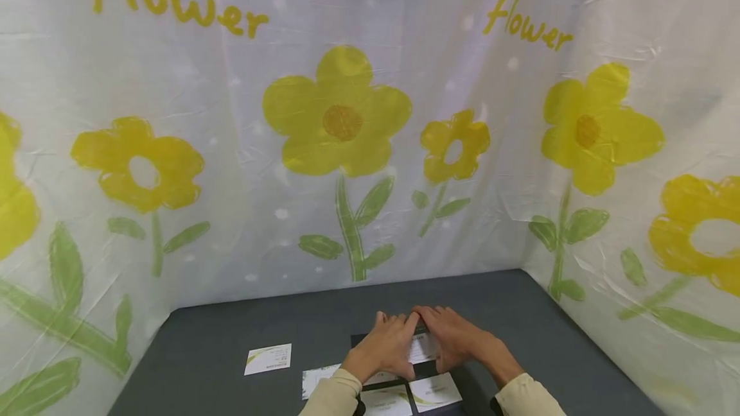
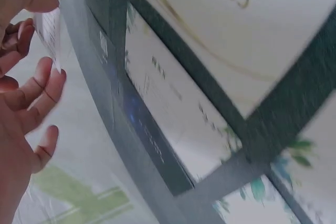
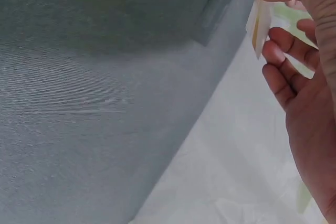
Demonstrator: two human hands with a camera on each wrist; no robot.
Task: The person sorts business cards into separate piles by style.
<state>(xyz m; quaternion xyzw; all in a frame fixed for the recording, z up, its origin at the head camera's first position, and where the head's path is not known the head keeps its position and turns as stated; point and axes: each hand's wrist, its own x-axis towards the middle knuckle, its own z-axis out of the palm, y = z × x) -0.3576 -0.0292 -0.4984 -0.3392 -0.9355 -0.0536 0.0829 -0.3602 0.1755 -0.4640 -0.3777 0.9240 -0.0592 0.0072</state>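
Note:
Both hands are raised close together above the dark tabletop, with a white business card (image 1: 423, 347) between them. My left hand (image 1: 386, 344) pinches the card from the left; in the left wrist view the card (image 2: 48, 32) appears nearly edge-on beside the fingers. My right hand (image 1: 453, 336) pinches it from the right, with thumb and fingertips on either side of the pale card edge (image 3: 259, 24). Whether it is one card or a few together cannot be told. Beneath the hands lie white cards, including a gold-curved one (image 1: 435, 391) and a leaf-patterned one (image 2: 168, 95).
A lone white card (image 1: 268, 359) lies to the left on the dark tabletop (image 1: 208, 364). Another leaf-edged card (image 1: 318, 379) is near the left sleeve. Dark printed cards (image 2: 152, 135) lie beside the white ones. A flower-printed curtain (image 1: 231, 223) surrounds the table's back and sides.

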